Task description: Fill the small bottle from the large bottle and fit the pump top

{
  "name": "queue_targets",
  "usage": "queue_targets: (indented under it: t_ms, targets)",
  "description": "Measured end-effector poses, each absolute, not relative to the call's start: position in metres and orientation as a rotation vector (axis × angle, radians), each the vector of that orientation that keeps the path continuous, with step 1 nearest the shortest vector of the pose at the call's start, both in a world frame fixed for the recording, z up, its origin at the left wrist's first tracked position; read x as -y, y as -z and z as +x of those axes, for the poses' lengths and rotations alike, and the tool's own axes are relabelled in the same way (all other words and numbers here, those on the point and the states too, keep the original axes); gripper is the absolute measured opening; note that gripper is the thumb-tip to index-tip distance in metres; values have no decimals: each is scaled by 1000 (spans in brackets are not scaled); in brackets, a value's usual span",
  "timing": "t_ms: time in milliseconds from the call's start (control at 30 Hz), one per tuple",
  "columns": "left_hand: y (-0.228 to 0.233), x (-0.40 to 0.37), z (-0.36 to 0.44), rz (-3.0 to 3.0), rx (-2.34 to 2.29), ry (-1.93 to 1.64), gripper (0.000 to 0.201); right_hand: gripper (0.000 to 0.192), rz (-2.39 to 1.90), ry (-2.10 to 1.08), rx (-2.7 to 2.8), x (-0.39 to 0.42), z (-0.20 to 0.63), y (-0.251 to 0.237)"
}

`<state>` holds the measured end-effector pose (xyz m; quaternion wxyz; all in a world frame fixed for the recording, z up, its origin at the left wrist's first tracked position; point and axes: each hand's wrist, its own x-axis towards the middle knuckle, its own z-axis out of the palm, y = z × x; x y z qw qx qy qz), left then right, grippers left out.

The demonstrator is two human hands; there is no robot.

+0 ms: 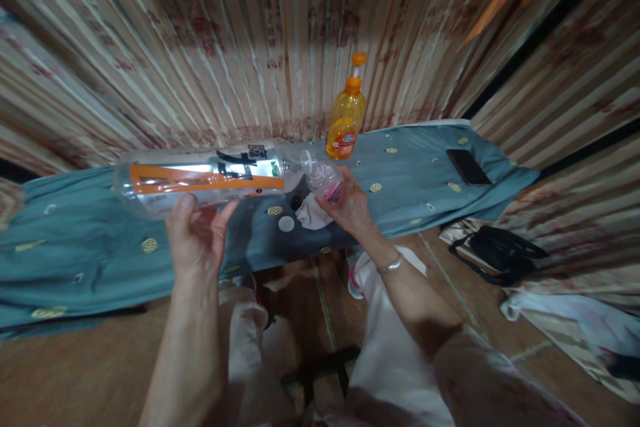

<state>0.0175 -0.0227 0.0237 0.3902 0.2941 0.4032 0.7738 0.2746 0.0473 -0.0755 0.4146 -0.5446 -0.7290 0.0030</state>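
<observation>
Clear plastic: the big bottle is see-through, lying sideways in the air, with an orange band along its label, black characters and a small green patch near the shoulder.
Where it is: held above the near half of the desk, base to the left, neck pointing right toward the small bottle.
Left hand: cupped under the big bottle's middle, thumb up on the near side, fingers wrapped behind it, bearing its weight.
Right hand: closed round the small bottle, a clear one with a pink label, tilted so its mouth meets the big bottle's neck; a bracelet sits at the wrist.
Under the hands: a white cap lies on the cloth, a crumpled white rag just beside it, a small dark cap near both.
Desk: covered in blue-grey cloth with yellow round motifs; its near edge runs just below the hands.
Back edge: an orange pump bottle stands upright against the corrugated wall.
Right end: a dark phone lies flat, well apart from the hands.
Open room: bare cloth stretches left of the left hand and between the right hand and the phone.
Floor right: a black bag beside the desk end.
</observation>
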Motion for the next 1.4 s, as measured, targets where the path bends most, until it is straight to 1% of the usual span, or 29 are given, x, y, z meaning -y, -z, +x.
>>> queue_targets:
  t_ms: [100,300,467,667,900,1400]
  targets:
    - [-23,22,16,733,-1039,-1952,35,77,-1374,-11,1823,-47,274,75]
    - [-25,22,19,697,-1021,-1986,44,78,-1372,3,1822,-48,274,76]
    - [-27,24,21,696,-1003,-1982,40,78,-1380,5,1826,-48,274,77]
    - [-26,23,20,716,-1016,-1986,46,79,-1377,0,1830,-48,274,77]
    - [-26,23,20,726,-1018,-1984,43,78,-1370,-9,1833,-47,275,75]
    - [-27,23,20,724,-1029,-1995,45,78,-1381,17,1823,-47,274,76]
